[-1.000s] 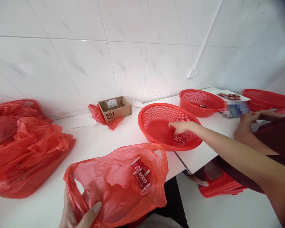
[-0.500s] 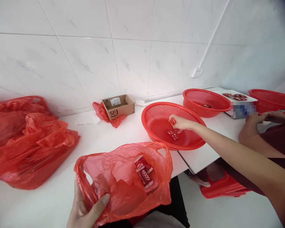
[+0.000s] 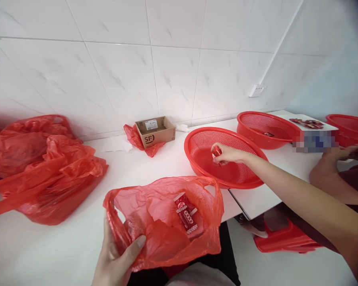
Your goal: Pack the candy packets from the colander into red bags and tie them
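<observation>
Three red baskets point(image 3: 197, 159) show, one in the middle and two farther right; one open red bag point(image 3: 158, 238) is near, with at least two red packets point(image 3: 187, 219) inside (they overlap, so more may be hidden); one cardboard box point(image 3: 164, 137) sits far. At right there are one white tray point(image 3: 329, 127), its several packets too small to count, one wall socket point(image 3: 257, 90) and one red stool point(image 3: 282, 236).

Above the white table point(image 3: 137, 171) rises a wall point(image 3: 179, 79) of pale, grey-veined tiles. A socket point(image 3: 257, 90) sits on it beyond the table, under a slanting white conduit point(image 3: 282, 41). Below the table's edge, a red plastic stool point(image 3: 282, 238) stands on the pale floor point(image 3: 246, 264).
</observation>
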Motion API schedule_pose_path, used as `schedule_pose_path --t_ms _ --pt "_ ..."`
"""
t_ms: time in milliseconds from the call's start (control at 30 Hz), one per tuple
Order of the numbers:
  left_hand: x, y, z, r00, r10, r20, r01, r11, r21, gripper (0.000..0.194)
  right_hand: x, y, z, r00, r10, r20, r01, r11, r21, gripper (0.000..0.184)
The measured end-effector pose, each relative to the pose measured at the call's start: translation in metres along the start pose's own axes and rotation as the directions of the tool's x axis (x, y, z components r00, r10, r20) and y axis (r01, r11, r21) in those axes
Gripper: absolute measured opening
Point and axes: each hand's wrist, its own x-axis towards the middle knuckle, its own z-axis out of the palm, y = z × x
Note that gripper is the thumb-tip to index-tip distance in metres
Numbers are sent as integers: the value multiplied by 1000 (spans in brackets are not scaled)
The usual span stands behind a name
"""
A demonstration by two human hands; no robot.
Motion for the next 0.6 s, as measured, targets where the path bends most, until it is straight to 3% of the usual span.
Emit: schedule_pose_path --t_ms 67,100,167,233,267,367,433,500,533,600 --pt "1 -1 1 1000 -9 4 9 1000 2 108 -20 -30 2 978 -198 -58 207 946 249 37" --pt "1 -1 2 1000 -16 5 16 1000 1 108 -31 -47 9 945 -317 -84 323 858 399 42" --pt "2 -2 4 1000 -23 9 23 1000 -2 107 -54 -77 37 863 -506 -17 436 726 531 48" --pt "3 -3 5 1000 -15 10 15 1000 1 107 -70 -99 76 758 -619 203 478 741 472 46" --pt "3 -2 5 1000 -6 9 6 1000 5 107 -75 -106 95 714 -629 307 524 771 361 45" --pt "2 0 5 1000 4 -14 -4 1000 15 110 -81 -115 126 744 -560 365 601 799 2 51" --pt "1 2 4 999 -6 -36 7 1000 19 113 -79 -112 113 740 -579 341 609 793 24 62" --pt "0 3 1 998 -16 -61 17 1000 22 115 -75 -102 79 737 -627 252 601 778 182 63" --pt "0 3 -1 997 -17 -72 19 1000 25 114 -73 -94 60 767 -621 165 582 780 229 58" --pt "2 0 -9 996 -21 -89 25 999 38 113 -69 -71 30 874 -483 -45 484 861 158 49"
